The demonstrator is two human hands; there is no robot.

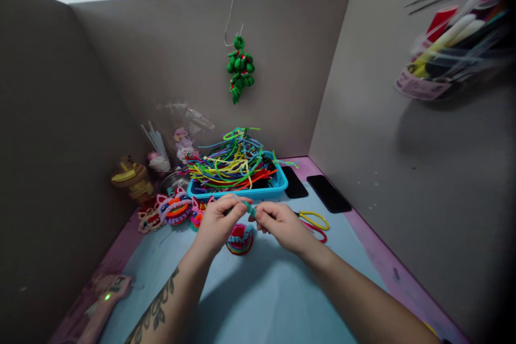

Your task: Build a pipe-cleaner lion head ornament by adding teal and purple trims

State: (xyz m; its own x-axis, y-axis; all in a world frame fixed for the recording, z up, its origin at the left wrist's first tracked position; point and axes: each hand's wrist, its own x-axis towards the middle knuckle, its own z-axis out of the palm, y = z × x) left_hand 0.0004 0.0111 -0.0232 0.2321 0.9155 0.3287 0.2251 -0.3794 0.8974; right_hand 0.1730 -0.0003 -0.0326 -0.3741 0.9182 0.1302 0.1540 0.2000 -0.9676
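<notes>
My left hand (221,221) and my right hand (281,226) meet over the middle of the light blue mat (258,295). Between their fingertips is a small teal fuzzy piece (249,208), pinched from both sides. Just below it on the mat sits a round multicoloured fuzzy piece (240,241), red in the middle with a light blue twisted strip across it. Beyond the hands stands a blue tray (237,193) heaped with coloured pipe cleaners (229,164). Scissors (316,221) with yellow and red handles lie beside my right hand.
Finished fuzzy figures (175,208) stand at the left. Two dark phones (328,193) lie at the back right. A pink glue gun (107,301) with a green light is at the front left. Grey panels enclose three sides; a pen holder (427,83) hangs at the right.
</notes>
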